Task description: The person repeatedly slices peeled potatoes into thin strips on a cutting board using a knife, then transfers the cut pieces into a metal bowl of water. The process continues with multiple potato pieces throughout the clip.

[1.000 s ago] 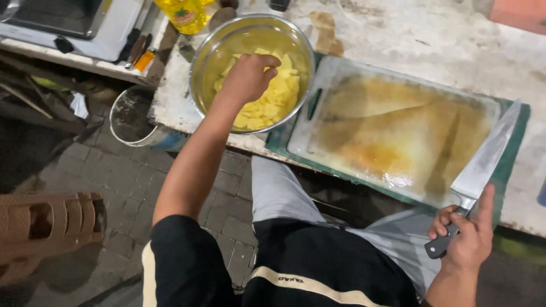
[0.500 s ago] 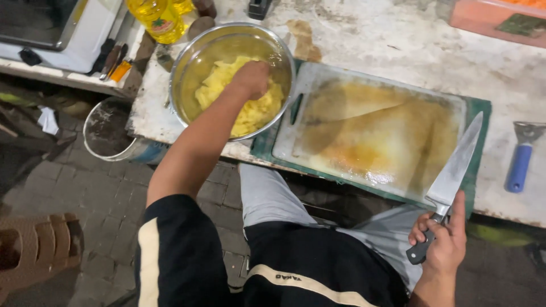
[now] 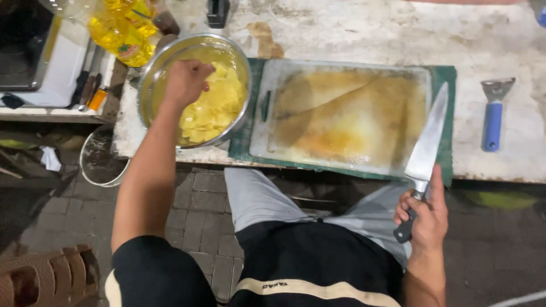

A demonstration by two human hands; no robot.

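Knife (image 3: 426,139) lifted nearer board edge, right fingers gripping; left fingers curled in bowl (image 3: 149,79).

Bare tabletop (image 3: 352,34) lies open behind the cutting board (image 3: 341,113); an oil bottle (image 3: 122,28) crowds the bowl (image 3: 170,57).

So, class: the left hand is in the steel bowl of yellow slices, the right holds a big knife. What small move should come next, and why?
Probably lift the left hand out of the round steel bowl: the stained white plastic cutting board lies bare and the large steel knife waits in the right hand.
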